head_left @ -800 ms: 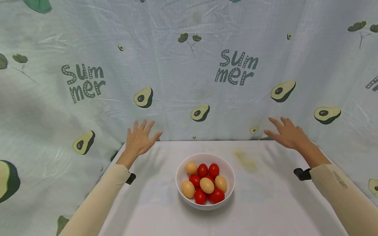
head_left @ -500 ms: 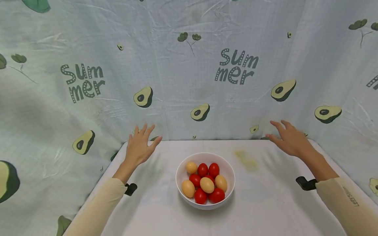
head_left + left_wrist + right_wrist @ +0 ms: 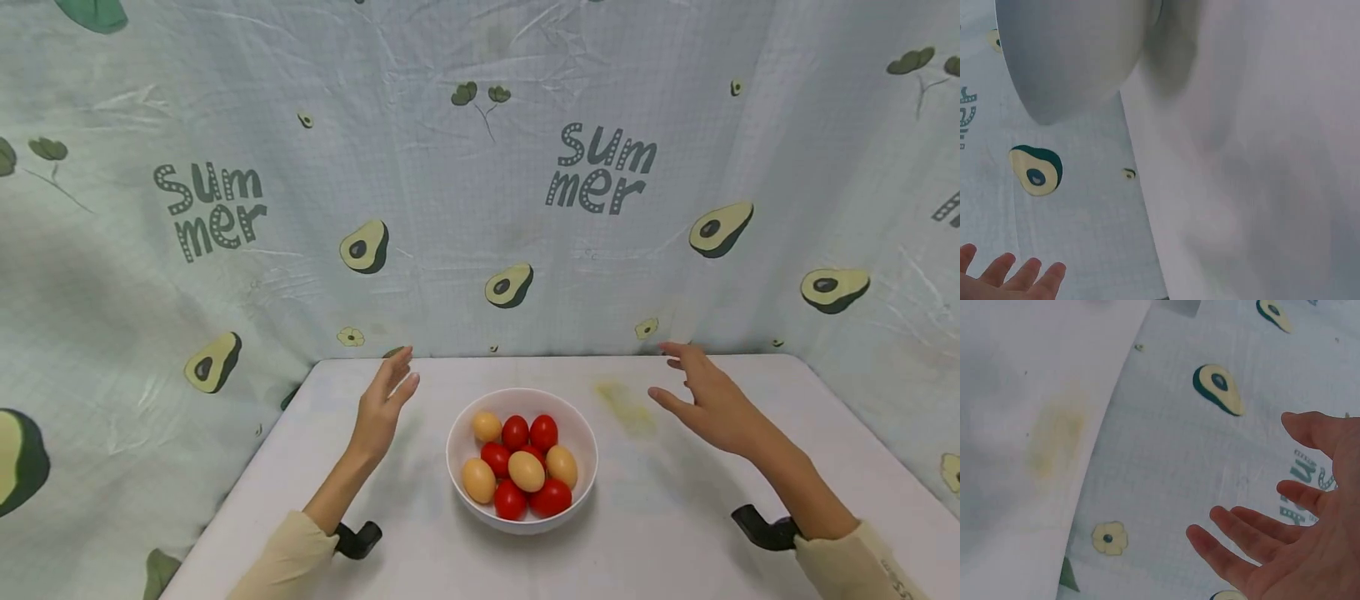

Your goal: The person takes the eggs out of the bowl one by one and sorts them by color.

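A white bowl [image 3: 525,528] stands on the table, filled with several red eggs [image 3: 515,433] and several light brown eggs [image 3: 526,471]. To its left, above the tabletop, is my left hand [image 3: 381,412], its fingers extended and holding nothing. On the other side my right hand [image 3: 708,400] hovers apart from the bowl, thumb and fingers spread, also with nothing in it. The left wrist view shows the bowl's outer wall [image 3: 1072,56] at the top and the left fingertips [image 3: 1025,272] at the bottom. The right wrist view shows the right hand [image 3: 1310,519] over the cloth backdrop.
The white table [image 3: 637,550] carries a yellowish stain [image 3: 626,408] right of the bowl. Behind it hangs a pale cloth [image 3: 450,183] printed with avocados and the word "summer". Black straps with mounts [image 3: 358,540] sit at both wrists, below beige sleeves [image 3: 288,558].
Both hands have come down and back toward the person, from over the table's far edge to beside the bowl. Both have turned their palms more inward. The bowl and eggs have stayed put.
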The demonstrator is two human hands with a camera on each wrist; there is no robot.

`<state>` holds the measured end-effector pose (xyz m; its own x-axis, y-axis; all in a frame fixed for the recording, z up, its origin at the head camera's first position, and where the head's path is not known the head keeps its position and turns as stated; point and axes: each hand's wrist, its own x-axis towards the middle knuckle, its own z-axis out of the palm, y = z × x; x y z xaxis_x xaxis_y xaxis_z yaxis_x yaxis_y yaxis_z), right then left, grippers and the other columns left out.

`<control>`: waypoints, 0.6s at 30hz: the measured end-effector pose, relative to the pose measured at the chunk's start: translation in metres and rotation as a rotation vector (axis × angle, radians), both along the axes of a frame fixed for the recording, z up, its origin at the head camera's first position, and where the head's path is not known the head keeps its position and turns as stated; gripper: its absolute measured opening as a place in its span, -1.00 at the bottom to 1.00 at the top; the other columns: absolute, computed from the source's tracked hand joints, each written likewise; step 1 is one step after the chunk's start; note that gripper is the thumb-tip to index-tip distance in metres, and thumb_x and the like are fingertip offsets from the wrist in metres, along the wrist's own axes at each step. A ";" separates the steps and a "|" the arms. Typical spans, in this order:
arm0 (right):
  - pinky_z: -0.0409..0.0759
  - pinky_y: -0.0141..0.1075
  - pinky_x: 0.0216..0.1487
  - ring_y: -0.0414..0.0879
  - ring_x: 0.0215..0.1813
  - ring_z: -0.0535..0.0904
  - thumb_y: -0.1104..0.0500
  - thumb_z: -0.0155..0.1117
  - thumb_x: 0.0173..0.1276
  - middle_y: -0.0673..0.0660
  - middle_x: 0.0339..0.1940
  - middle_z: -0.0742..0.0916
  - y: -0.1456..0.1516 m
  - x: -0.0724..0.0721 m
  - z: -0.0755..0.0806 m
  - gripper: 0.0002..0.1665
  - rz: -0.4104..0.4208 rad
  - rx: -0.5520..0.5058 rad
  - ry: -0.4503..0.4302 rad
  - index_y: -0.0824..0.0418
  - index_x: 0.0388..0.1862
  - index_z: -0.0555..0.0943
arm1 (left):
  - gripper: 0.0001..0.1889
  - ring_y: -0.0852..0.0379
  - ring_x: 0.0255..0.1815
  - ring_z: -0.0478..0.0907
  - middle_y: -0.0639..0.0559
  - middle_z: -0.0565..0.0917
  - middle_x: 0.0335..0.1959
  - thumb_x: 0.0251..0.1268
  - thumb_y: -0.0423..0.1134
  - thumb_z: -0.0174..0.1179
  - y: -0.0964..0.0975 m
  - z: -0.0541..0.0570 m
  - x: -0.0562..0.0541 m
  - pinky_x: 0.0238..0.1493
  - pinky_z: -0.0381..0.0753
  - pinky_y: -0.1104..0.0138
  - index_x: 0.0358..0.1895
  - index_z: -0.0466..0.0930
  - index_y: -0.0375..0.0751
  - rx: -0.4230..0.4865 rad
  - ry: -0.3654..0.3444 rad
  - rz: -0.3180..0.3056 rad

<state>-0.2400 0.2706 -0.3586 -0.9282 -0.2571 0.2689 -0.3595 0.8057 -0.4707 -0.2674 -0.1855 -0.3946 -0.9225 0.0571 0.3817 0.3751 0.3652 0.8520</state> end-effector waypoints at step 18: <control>0.76 -0.19 0.09 -0.02 0.09 0.70 0.15 0.44 0.36 0.10 0.18 0.72 -0.090 0.010 -0.023 -0.38 0.345 -0.169 -0.027 0.08 0.36 0.48 | -0.21 -0.27 0.63 0.20 -0.15 0.24 0.62 0.30 -0.23 -0.01 0.054 -0.038 0.003 0.62 0.13 -0.25 0.63 0.04 0.17 0.502 -0.414 -0.214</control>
